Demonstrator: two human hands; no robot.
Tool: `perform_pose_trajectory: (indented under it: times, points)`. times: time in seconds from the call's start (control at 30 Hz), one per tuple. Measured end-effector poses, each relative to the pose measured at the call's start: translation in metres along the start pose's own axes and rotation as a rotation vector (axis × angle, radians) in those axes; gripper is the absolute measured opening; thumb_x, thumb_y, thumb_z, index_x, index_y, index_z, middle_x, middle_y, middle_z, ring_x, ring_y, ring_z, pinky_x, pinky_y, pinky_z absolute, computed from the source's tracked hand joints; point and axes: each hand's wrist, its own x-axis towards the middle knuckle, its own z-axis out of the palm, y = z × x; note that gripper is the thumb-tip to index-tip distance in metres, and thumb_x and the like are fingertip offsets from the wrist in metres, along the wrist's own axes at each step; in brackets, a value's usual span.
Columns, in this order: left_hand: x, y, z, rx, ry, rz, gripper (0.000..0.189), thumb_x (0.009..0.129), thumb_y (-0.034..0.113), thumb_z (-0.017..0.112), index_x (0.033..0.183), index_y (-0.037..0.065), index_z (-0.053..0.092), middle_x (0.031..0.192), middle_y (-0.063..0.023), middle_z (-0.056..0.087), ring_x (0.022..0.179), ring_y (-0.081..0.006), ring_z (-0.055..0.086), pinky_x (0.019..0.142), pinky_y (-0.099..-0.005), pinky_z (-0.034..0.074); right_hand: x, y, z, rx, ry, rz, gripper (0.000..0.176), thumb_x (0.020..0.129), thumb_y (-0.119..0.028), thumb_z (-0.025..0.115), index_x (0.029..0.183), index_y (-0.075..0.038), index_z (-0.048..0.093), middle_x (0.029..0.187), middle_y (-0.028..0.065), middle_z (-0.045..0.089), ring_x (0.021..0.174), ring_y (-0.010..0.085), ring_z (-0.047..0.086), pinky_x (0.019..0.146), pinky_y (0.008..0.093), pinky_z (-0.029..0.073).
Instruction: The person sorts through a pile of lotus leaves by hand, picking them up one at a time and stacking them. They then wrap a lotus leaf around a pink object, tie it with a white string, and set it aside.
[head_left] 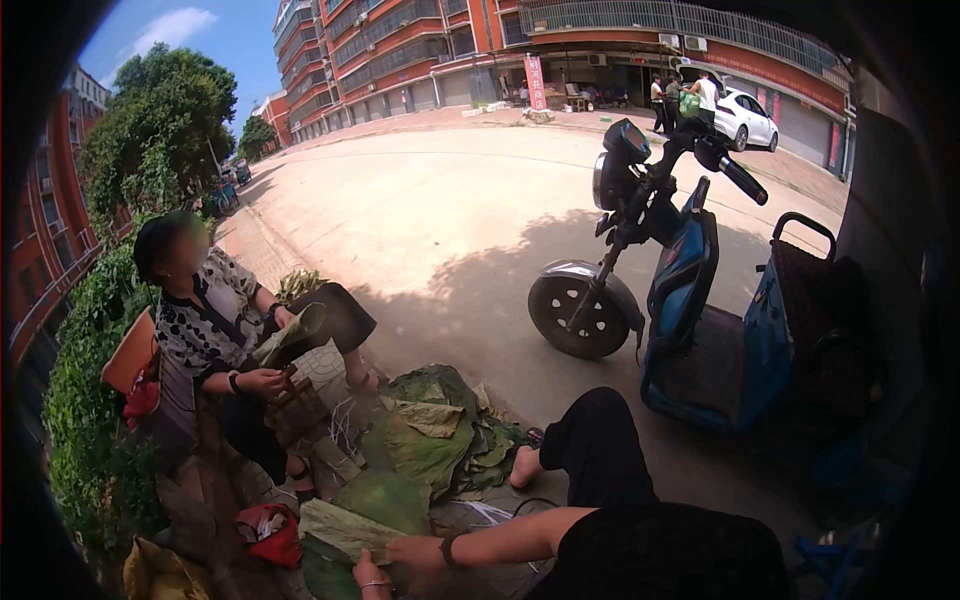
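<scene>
Hedge [85, 420]: green and dense, along the left edge behind the seated figure.
Co-worker [200, 310]: a person in a patterned top, sitting low on the pavement [420, 220]. One hand steadies a leaf bundle [295, 330] on the lap. These hands are not the wearer's.
Red cloth [270, 535]: crumpled on the ground, just left of the wearer's work.
Folded leaf [340, 528]: large and pale green, lying on the ground at lower centre. Its long axis runs from upper left down to lower right, and its right end meets the right hand.
Left hand [372, 582]: at the bottom edge, just below the folded leaf, and mostly cut off. I cannot tell how its fingers are set.
Right hand [415, 552]: reaches in from the right, banded at the wrist. Its fingers are curled together on the leaf's right end, so it is the nearer hand. The leaf stretches away to its left.
Leaf pile [430, 440]: darker green leaves heaped behind the hands.
Bare foot [522, 465]: the wearer's, just beside the pile's right edge.
Scooter [665, 290]: blue, parked and standing well apart to the right.
White car [745, 118]: far across the street.
</scene>
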Motion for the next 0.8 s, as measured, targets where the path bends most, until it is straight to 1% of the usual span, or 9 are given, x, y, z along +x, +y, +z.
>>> perform_pose_trajectory:
  times: [0.07,0.17,0.23,0.3,0.37,0.47,0.53,0.67,0.8]
  points:
    - [-0.001,0.002,0.001,-0.007,0.009,-0.006,0.034,0.094,0.013,0.056,0.118,-0.011,0.052,0.113,-0.0171,0.061,0.095,-0.0275,0.061,0.084,-0.0409,0.051,-0.008,-0.014,-0.032,0.144,-0.105,0.126,0.061,0.068,-0.012,0.07,0.125,-0.003,0.05,0.129,0.0197,0.05,0.121,0.0387,0.047,0.102,0.0448,0.04]
    - [-0.004,0.004,0.002,0.015,0.023,-0.007,0.036,0.094,0.014,0.057,0.119,-0.011,0.052,0.113,-0.0166,0.062,0.095,-0.0278,0.061,0.084,-0.0411,0.051,-0.022,0.031,-0.033,-0.067,0.36,-0.143,0.06,0.071,-0.011,0.068,0.127,-0.002,0.049,0.127,0.0208,0.052,0.117,0.0395,0.05,0.1,0.0456,0.041]
    - [-0.001,0.001,-0.001,0.005,0.009,0.014,0.036,0.094,0.014,0.057,0.119,-0.011,0.053,0.113,-0.0161,0.062,0.096,-0.0281,0.061,0.084,-0.0418,0.052,-0.055,0.038,-0.094,-0.232,0.347,-0.088,0.061,0.077,-0.015,0.069,0.132,-0.003,0.047,0.128,0.0179,0.053,0.117,0.0369,0.051,0.096,0.0449,0.043]
    - [0.016,-0.012,-0.015,0.003,0.022,-0.002,0.036,0.093,0.015,0.058,0.119,-0.01,0.053,0.113,-0.0156,0.062,0.097,-0.0284,0.061,0.084,-0.0423,0.052,-0.093,0.043,-0.165,-0.277,0.355,0.015,0.057,0.077,-0.017,0.07,0.129,-0.003,0.051,0.124,0.0166,0.055,0.113,0.0364,0.053,0.094,0.0449,0.043]
    - [0.043,-0.03,-0.033,0.007,0.061,-0.056,0.036,0.093,0.015,0.058,0.119,-0.009,0.054,0.114,-0.015,0.062,0.098,-0.0286,0.061,0.084,-0.0426,0.052,-0.134,0.059,-0.224,-0.312,0.316,0.304,0.051,0.078,-0.019,0.071,0.124,-0.003,0.055,0.116,0.0162,0.058,0.107,0.0353,0.055,0.091,0.0445,0.044]
    - [0.004,-0.001,-0.02,0.486,-0.067,-0.029,0.036,0.095,0.036,0.051,0.104,0.002,0.062,0.088,-0.0078,0.061,0.076,-0.0246,0.055,0.066,-0.0382,0.047,-0.214,0.093,-0.272,-0.374,0.417,0.632,0.053,0.079,-0.027,0.069,0.124,-0.003,0.056,0.117,0.0184,0.06,0.11,0.0376,0.055,0.093,0.0445,0.045]
    - [-0.018,0.011,-0.01,0.405,-0.012,-0.088,0.037,0.095,0.035,0.052,0.101,0.001,0.063,0.086,-0.0078,0.059,0.075,-0.024,0.053,0.065,-0.038,0.046,-0.257,0.081,-0.298,-0.386,0.381,0.809,0.06,0.079,-0.03,0.069,0.13,-0.003,0.051,0.122,0.0217,0.057,0.112,0.0381,0.056,0.095,0.0443,0.045]
    - [-0.04,0.031,0.012,0.239,0.096,-0.196,0.038,0.094,0.034,0.053,0.095,-0.002,0.063,0.082,-0.0076,0.056,0.071,-0.0228,0.049,0.061,-0.0375,0.045,-0.32,0.117,-0.279,-0.24,0.43,0.94,0.089,0.08,-0.05,0.067,0.141,0.004,0.034,0.134,0.0311,0.046,0.125,0.041,0.047,0.104,0.0425,0.039]
    - [-0.046,0.036,0.015,0.314,0.042,-0.136,0.04,0.092,0.037,0.057,0.097,-0.002,0.064,0.087,-0.0082,0.058,0.076,-0.0212,0.05,0.066,-0.0372,0.046,-0.319,0.113,-0.252,-0.017,0.58,0.963,0.098,0.078,-0.059,0.065,0.144,0.004,0.029,0.141,0.0291,0.039,0.131,0.0415,0.04,0.107,0.0442,0.036]
